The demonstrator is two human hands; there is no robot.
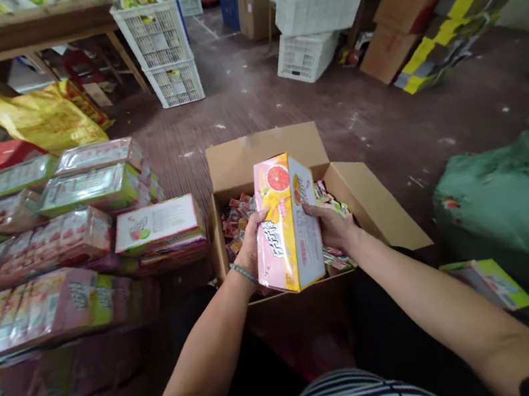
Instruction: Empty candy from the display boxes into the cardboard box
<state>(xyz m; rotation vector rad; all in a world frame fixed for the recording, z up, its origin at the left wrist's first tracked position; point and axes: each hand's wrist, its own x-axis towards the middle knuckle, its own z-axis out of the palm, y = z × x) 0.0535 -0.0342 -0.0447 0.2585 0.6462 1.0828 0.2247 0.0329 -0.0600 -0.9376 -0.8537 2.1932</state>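
Note:
A pink, yellow and white candy box point(281, 222) with a grapefruit slice printed on it is tilted between my two hands. On its left side my left hand point(252, 244) grips it, the thumb lying on the pink face and a beaded bracelet at the wrist. From the right my right hand point(332, 224) holds the same box, its fingers partly hidden. Below is an open cardboard carton point(267, 150) with its flaps spread. Small wrapped candies point(238, 219) in several colours fill the carton, partly covered by the box and my hands.
Stacks of wrapped candy boxes point(38, 242) stand at the left, beside a flat white-topped box point(157, 223). Right of me lie a green sack point(518, 196) and a green-edged box point(491, 281). White crates point(157, 40) and a yellow bag point(41, 120) are farther back.

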